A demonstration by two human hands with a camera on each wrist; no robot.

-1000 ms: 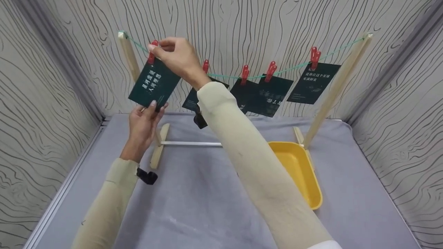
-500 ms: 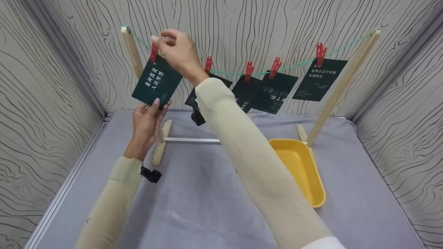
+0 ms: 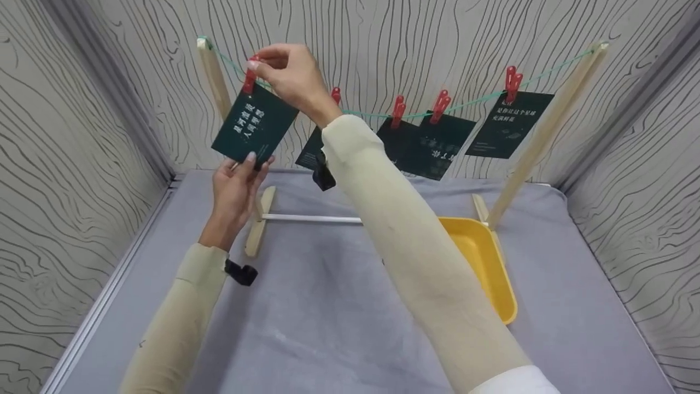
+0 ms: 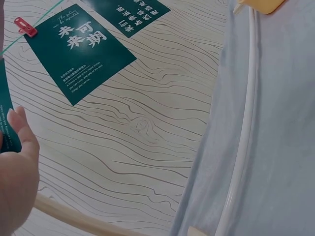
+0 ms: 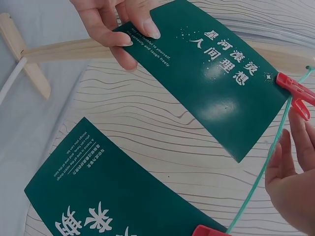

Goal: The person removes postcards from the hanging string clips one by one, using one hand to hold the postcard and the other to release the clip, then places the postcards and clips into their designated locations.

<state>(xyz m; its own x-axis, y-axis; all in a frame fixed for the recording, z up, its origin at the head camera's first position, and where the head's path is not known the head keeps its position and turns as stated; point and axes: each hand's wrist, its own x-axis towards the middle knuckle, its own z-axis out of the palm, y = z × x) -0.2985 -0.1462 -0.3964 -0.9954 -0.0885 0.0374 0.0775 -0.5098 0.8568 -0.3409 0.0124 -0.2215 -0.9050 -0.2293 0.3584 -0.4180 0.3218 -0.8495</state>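
Observation:
My left hand (image 3: 235, 189) pinches the lower edge of a dark green card (image 3: 254, 128) printed with white Chinese characters. At the card's upper corner is a red clothespin (image 3: 249, 81), on the green string (image 5: 256, 184). My right hand (image 3: 295, 76) pinches that clothespin's upper end between thumb and fingers. In the right wrist view, the clothespin (image 5: 295, 91) meets the card's corner, and the right fingertips (image 5: 298, 120) are just below its handles. Another green card (image 4: 81, 51) hangs beside it from its own red clothespin (image 4: 25, 27); my right forearm partly covers it in the head view.
More pinned cards, including one at the far right (image 3: 509, 125), hang along the string between two wooden posts (image 3: 547, 137). A white rod (image 3: 311, 219) joins the stand's feet. A yellow tray (image 3: 506, 284) sits on the grey cloth (image 3: 328, 306), partly behind my right forearm.
The head view has shifted slightly, so the stand appears a little higher and further right. Both hands keep their holds on the card and clothespin.

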